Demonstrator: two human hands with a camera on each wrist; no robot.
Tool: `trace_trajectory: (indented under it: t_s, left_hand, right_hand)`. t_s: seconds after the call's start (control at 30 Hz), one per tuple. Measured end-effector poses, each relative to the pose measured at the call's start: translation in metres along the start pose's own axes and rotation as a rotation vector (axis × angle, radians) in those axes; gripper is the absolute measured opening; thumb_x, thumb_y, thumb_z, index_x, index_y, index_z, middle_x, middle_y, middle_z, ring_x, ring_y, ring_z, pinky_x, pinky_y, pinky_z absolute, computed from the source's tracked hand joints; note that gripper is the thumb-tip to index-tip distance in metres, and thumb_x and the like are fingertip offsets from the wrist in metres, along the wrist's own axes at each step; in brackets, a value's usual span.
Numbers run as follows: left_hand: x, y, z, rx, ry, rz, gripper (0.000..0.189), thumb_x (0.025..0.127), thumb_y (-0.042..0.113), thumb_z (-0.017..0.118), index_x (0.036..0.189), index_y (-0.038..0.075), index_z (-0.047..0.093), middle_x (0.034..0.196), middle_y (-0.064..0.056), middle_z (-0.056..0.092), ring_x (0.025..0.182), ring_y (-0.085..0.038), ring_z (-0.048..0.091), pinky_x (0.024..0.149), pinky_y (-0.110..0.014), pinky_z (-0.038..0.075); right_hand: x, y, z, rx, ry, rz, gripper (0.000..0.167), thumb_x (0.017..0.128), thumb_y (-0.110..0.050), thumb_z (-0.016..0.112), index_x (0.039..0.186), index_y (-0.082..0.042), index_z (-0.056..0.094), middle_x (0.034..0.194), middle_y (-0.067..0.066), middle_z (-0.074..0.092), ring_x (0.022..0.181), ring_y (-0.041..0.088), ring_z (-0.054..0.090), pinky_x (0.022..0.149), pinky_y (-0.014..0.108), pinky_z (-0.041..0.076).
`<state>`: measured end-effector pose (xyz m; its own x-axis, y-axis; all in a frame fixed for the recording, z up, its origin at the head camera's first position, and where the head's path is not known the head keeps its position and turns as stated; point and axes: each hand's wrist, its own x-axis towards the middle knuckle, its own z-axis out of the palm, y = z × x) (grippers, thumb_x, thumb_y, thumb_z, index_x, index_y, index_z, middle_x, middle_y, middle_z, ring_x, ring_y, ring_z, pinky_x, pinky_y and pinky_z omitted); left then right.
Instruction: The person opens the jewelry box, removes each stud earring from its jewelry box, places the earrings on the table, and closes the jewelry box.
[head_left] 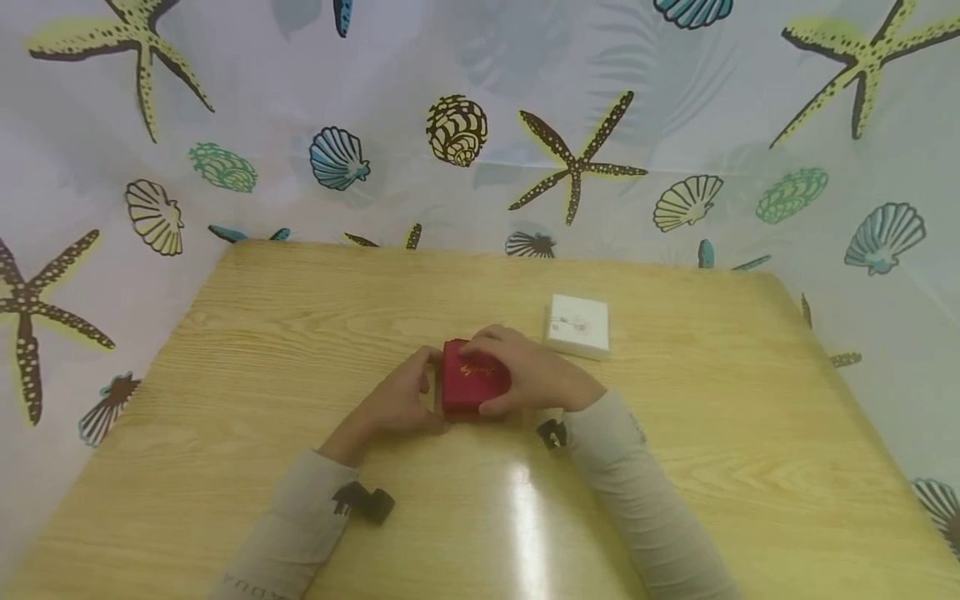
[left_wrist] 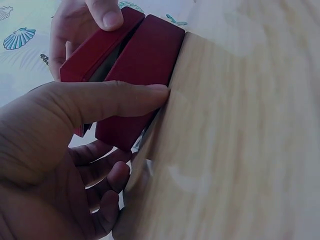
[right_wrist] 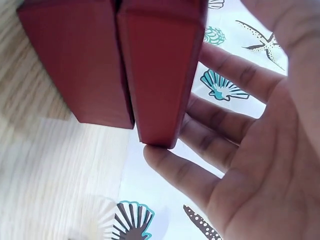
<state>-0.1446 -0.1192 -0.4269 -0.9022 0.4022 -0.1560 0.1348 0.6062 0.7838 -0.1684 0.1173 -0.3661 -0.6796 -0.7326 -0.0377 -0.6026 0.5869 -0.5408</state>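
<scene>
A red jewelry box (head_left: 467, 388) with gold lettering on top sits on the wooden table, in the middle of the head view. Its lid (left_wrist: 131, 37) is tilted up from the base (left_wrist: 147, 52), leaving a dark wedge-shaped gap in the left wrist view. My left hand (head_left: 401, 402) holds the base, thumb along one side and fingers curled at its end. From the right, my right hand (head_left: 534, 372) grips the lid across the top with thumb and fingers. In the right wrist view a fingertip touches the end of the lid (right_wrist: 159, 75).
Just behind my right hand lies a flat white box (head_left: 580, 323) with a small print on it. The wooden table (head_left: 315, 308) reaches back to a hanging cloth (head_left: 405, 75) patterned with shells and starfish. Dark wrist devices (head_left: 364, 503) sit at both sleeves.
</scene>
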Motion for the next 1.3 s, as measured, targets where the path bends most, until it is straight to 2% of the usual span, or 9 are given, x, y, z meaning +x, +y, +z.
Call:
trace_trajectory:
  t_s: [0.17, 0.3, 0.53, 0.67, 0.93, 1.3]
  left_hand:
    - [0.0, 0.0, 0.0, -0.001, 0.01, 0.008, 0.089, 0.065, 0.016, 0.09, 0.14, 0.014, 0.042, 0.136, -0.005, 0.053, 0.1, -0.023, 0.051, 0.082, -0.033, 0.045]
    - [-0.001, 0.0, -0.001, -0.027, 0.013, 0.021, 0.089, 0.064, 0.013, 0.09, 0.139, 0.015, 0.043, 0.136, -0.004, 0.053, 0.101, -0.023, 0.05, 0.085, -0.034, 0.044]
    - [-0.002, 0.0, -0.002, -0.059, 0.007, 0.003, 0.089, 0.063, 0.016, 0.091, 0.138, 0.019, 0.043, 0.136, -0.001, 0.052, 0.104, -0.024, 0.049, 0.086, -0.035, 0.044]
    - [-0.002, 0.0, -0.002, -0.06, 0.001, -0.007, 0.091, 0.063, 0.017, 0.092, 0.139, 0.019, 0.043, 0.137, -0.001, 0.052, 0.105, -0.024, 0.049, 0.085, -0.034, 0.043]
    - [-0.002, -0.003, -0.003, -0.059, -0.014, -0.009, 0.091, 0.064, 0.017, 0.092, 0.141, 0.017, 0.042, 0.135, -0.004, 0.052, 0.103, -0.024, 0.049, 0.08, -0.033, 0.043]
    - [-0.001, -0.006, -0.003, -0.066, -0.017, 0.026, 0.089, 0.064, 0.017, 0.091, 0.14, 0.013, 0.044, 0.132, -0.007, 0.052, 0.101, -0.024, 0.048, 0.079, -0.032, 0.042]
  right_hand:
    - [0.005, 0.005, -0.009, -0.02, 0.012, -0.025, 0.071, 0.075, -0.024, 0.086, 0.138, -0.015, 0.055, 0.137, 0.008, 0.053, 0.124, 0.024, 0.052, 0.106, 0.043, 0.047]
    - [0.009, 0.009, -0.021, -0.039, 0.012, 0.012, 0.071, 0.075, -0.025, 0.086, 0.139, -0.018, 0.054, 0.138, 0.005, 0.053, 0.124, 0.022, 0.052, 0.106, 0.042, 0.048]
    - [0.017, 0.025, -0.038, -0.054, 0.019, 0.018, 0.072, 0.075, -0.025, 0.086, 0.139, -0.013, 0.055, 0.138, 0.007, 0.054, 0.126, 0.023, 0.051, 0.107, 0.042, 0.046]
    - [0.023, 0.038, -0.043, -0.038, 0.016, 0.048, 0.074, 0.075, -0.025, 0.086, 0.139, -0.011, 0.054, 0.138, 0.007, 0.054, 0.127, 0.023, 0.05, 0.111, 0.042, 0.042]
    - [0.033, 0.059, -0.051, -0.048, -0.012, 0.114, 0.078, 0.074, -0.03, 0.088, 0.141, -0.01, 0.052, 0.141, 0.011, 0.051, 0.129, 0.026, 0.049, 0.113, 0.045, 0.039]
    - [0.045, 0.079, -0.048, -0.071, -0.063, 0.175, 0.075, 0.076, -0.028, 0.087, 0.139, -0.009, 0.053, 0.133, 0.012, 0.054, 0.123, 0.028, 0.051, 0.111, 0.045, 0.041]
